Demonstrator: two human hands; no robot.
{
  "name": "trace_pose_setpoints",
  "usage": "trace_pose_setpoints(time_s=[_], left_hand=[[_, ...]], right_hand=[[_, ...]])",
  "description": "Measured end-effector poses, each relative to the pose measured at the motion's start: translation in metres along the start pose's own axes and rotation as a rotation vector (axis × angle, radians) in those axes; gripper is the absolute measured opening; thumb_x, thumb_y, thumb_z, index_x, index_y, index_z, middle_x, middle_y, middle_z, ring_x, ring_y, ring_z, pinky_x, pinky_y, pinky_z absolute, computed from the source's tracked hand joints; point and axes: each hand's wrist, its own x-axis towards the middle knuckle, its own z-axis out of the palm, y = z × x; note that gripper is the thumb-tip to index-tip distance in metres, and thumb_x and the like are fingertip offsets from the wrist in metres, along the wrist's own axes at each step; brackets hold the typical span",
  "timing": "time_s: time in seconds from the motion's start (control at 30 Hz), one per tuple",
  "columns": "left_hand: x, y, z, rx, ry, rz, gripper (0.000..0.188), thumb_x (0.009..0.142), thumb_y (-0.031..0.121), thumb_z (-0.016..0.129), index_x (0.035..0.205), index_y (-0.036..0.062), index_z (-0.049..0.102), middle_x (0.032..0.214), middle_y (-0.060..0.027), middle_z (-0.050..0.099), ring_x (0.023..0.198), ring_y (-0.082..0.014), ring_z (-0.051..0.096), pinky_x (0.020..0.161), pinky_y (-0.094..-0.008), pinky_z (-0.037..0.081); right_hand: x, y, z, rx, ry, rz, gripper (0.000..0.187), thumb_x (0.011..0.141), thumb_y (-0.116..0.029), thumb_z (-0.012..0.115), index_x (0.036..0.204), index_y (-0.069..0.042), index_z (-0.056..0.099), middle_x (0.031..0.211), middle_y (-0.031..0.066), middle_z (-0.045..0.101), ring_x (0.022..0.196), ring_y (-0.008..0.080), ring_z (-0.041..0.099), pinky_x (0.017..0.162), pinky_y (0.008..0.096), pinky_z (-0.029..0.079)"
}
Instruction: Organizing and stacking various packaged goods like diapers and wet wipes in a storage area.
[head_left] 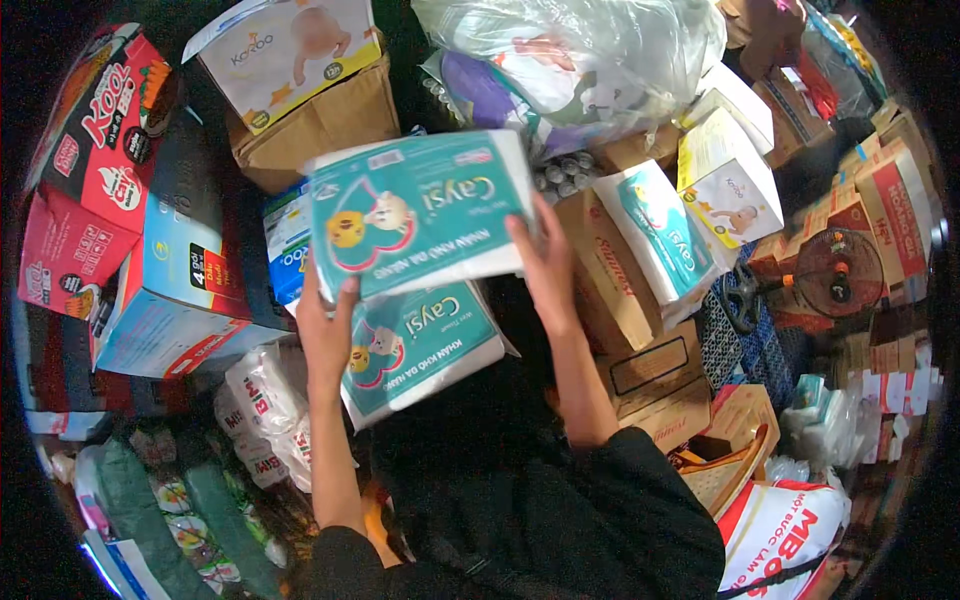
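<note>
Both of my hands hold up a teal and white, plastic-wrapped pack of tissues (420, 205) with cartoon animals on its face. My left hand (326, 325) grips its lower left corner, the thumb on the front. On the right edge lies my right hand (545, 262), its thumb over the face and its other fingers partly hidden behind. Just below, a matching lower pack (430, 345) rests close against my body, its upper part covered by the held one. Another teal pack (665, 230) lies on a brown carton to the right.
White-yellow boxes (730, 180) stand at the right; another white-yellow box (285, 60) sits on a carton at the far left. A large clear plastic bag (580, 60) lies ahead. Red and blue cartons (185, 280) crowd the left, above white wrapped packs (262, 405). A fan (838, 270) stands far right.
</note>
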Motion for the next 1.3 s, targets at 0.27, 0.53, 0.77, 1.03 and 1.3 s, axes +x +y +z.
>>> trace_pose_setpoints(time_s=[0.27, 0.53, 0.77, 1.03, 1.3], left_hand=[[-0.017, 0.042, 0.089, -0.460, -0.340, -0.070, 0.081, 0.092, 0.018, 0.087, 0.156, -0.0002, 0.042, 0.164, -0.0215, 0.048, 0.152, -0.0309, 0.047, 0.126, -0.0459, 0.037], [-0.013, 0.078, 0.205, -0.290, -0.246, 0.177, 0.059, 0.093, 0.018, 0.088, 0.146, 0.0064, 0.064, 0.134, -0.0156, 0.065, 0.126, -0.0291, 0.061, 0.107, -0.0413, 0.051], [0.012, 0.102, 0.302, -0.701, -0.465, 0.081, 0.060, 0.088, 0.017, 0.090, 0.139, -0.0028, 0.065, 0.131, -0.0230, 0.065, 0.123, -0.0346, 0.066, 0.101, -0.0435, 0.056], [0.063, 0.113, 0.380, -0.261, -0.630, 0.421, 0.066, 0.094, 0.010, 0.080, 0.154, 0.0015, 0.053, 0.146, -0.0234, 0.063, 0.132, -0.0351, 0.066, 0.109, -0.0438, 0.055], [0.072, 0.100, 0.425, -0.173, -0.492, 0.484, 0.076, 0.097, 0.023, 0.079, 0.163, 0.0087, 0.046, 0.153, -0.0281, 0.058, 0.141, -0.0461, 0.056, 0.120, -0.0513, 0.045]], right_hand=[[-0.080, 0.007, -0.139, 0.261, 0.256, 0.376, 0.067, 0.102, -0.023, 0.075, 0.156, 0.001, 0.043, 0.147, 0.0168, 0.056, 0.130, 0.0271, 0.060, 0.114, 0.0422, 0.047], [-0.092, 0.014, -0.209, 0.315, 0.601, 0.149, 0.057, 0.108, -0.014, 0.067, 0.157, -0.001, 0.042, 0.144, 0.0134, 0.058, 0.126, 0.0227, 0.060, 0.111, 0.0390, 0.050], [-0.081, 0.039, -0.276, -0.030, 0.835, 0.097, 0.053, 0.107, -0.020, 0.071, 0.149, 0.001, 0.048, 0.138, 0.0165, 0.060, 0.122, 0.0225, 0.060, 0.106, 0.0364, 0.050], [-0.070, 0.045, -0.297, -0.421, 0.576, 0.179, 0.108, 0.083, -0.035, 0.097, 0.160, 0.011, 0.038, 0.154, 0.0268, 0.053, 0.140, 0.0325, 0.054, 0.119, 0.0420, 0.042], [-0.053, 0.053, -0.277, -0.670, 0.651, 0.229, 0.115, 0.082, -0.028, 0.098, 0.165, 0.010, 0.027, 0.151, 0.0273, 0.055, 0.139, 0.0331, 0.055, 0.117, 0.0414, 0.044]])
